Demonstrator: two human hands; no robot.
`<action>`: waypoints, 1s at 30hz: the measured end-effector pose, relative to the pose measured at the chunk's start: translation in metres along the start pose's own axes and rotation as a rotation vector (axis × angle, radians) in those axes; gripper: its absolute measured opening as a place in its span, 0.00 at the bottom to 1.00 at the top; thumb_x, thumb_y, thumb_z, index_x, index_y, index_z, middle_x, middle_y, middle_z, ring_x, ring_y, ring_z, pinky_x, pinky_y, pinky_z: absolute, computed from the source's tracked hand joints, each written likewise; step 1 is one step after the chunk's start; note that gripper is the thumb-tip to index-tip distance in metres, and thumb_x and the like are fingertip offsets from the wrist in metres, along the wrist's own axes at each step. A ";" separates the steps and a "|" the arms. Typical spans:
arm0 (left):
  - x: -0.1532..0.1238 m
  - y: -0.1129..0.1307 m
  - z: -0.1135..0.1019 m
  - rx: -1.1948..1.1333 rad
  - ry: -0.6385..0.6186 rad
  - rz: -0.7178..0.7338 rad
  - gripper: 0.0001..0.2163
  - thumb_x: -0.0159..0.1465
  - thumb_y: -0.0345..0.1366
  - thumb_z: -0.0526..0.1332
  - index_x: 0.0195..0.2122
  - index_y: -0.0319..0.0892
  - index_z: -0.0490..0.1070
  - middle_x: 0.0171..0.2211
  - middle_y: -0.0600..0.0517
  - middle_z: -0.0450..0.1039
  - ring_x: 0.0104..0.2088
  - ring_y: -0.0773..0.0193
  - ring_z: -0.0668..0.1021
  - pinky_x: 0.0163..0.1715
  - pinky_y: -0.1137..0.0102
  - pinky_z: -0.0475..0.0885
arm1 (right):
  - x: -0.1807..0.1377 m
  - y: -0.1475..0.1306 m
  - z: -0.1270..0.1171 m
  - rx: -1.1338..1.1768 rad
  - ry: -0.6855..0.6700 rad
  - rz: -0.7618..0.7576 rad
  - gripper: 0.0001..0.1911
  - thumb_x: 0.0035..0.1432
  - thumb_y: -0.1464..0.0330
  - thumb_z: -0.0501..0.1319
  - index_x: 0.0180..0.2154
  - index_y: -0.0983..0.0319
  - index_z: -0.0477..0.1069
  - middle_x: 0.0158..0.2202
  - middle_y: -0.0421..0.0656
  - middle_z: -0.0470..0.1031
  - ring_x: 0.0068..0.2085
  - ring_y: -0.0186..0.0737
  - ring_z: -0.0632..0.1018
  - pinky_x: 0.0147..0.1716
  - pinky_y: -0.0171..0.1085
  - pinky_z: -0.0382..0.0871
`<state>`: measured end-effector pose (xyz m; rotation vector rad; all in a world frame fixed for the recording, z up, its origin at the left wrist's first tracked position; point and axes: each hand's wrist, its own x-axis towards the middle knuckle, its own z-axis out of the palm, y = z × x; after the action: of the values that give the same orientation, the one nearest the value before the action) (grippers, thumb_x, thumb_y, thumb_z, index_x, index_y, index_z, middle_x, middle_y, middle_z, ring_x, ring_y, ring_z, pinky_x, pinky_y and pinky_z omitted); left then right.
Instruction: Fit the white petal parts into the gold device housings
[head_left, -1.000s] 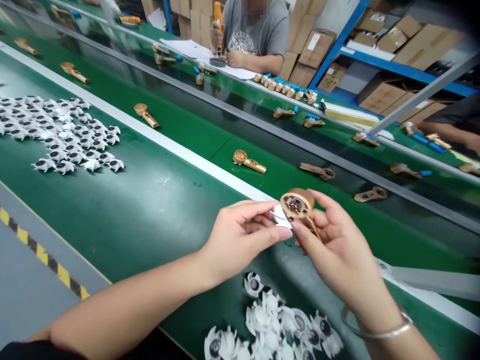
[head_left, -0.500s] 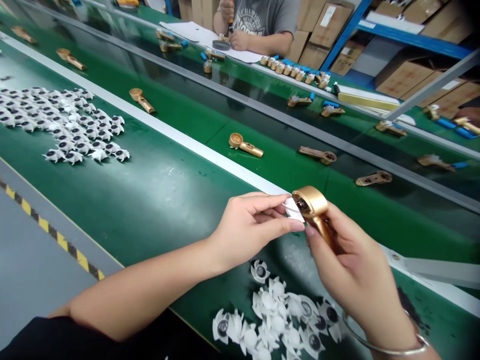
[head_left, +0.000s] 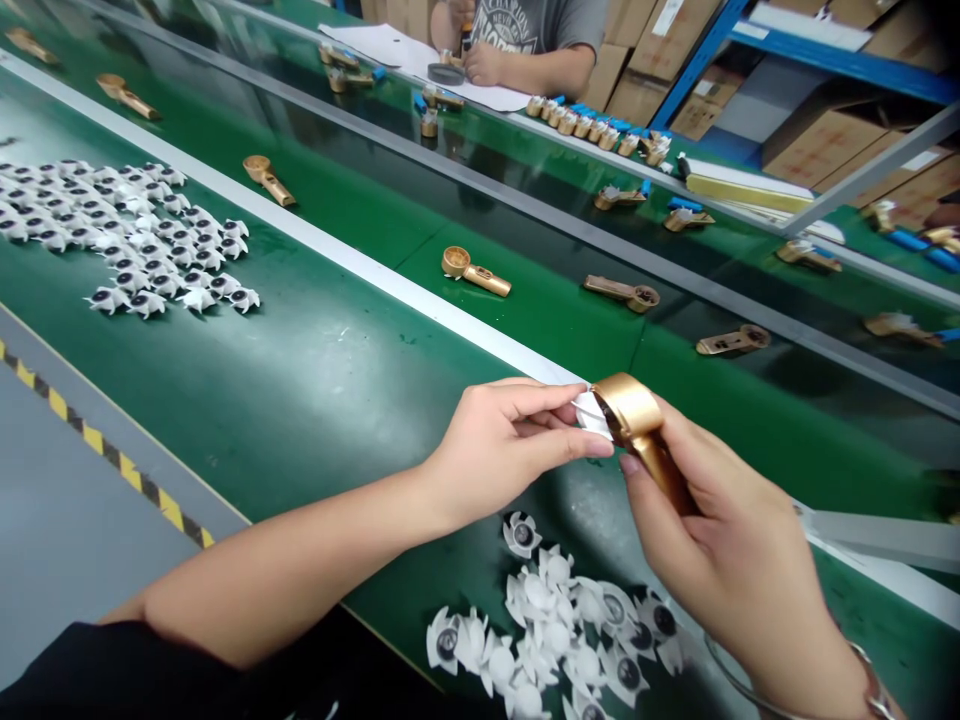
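Observation:
Between the fingers and thumb of my left hand (head_left: 517, 440) is a small white fan blade wheel (head_left: 592, 416). It sits at the open mouth of a gold handheld fan housing (head_left: 628, 404), partly hidden by the ring's rim. My right hand (head_left: 727, 530) is wrapped round the housing's handle, ring end up and tilted to the left. How deep the wheel sits in the ring cannot be made out. Just below both hands lies a loose heap of white fan blade wheels (head_left: 555, 640), some showing dark round centres.
Rows of white fan wheels (head_left: 142, 235) cover the bench at left. Gold housings (head_left: 476, 272) lie along the green belt (head_left: 390, 225) beyond a white rail (head_left: 337, 265). A metal bar (head_left: 885, 540) juts in at right. Across the line, a person (head_left: 517, 45) works by several assembled pieces.
The housing has turned slightly in my right hand, so less of its inside shows. Both hands stay close together. The belt's housings appear shifted a little left in view.

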<state>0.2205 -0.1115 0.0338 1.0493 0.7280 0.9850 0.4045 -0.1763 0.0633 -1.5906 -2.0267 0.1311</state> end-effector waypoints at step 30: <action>0.014 -0.016 -0.023 1.184 -0.883 -0.045 0.15 0.64 0.34 0.62 0.52 0.50 0.78 0.49 0.48 0.77 0.44 0.58 0.81 0.42 0.68 0.73 | -0.132 0.095 -0.048 -0.182 0.034 0.505 0.07 0.65 0.64 0.59 0.40 0.59 0.74 0.33 0.44 0.78 0.31 0.43 0.78 0.32 0.41 0.74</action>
<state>0.2105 -0.0933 0.0103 2.2568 0.5313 -0.1341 0.5291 -0.2825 0.0179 -2.1777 -1.6075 0.1062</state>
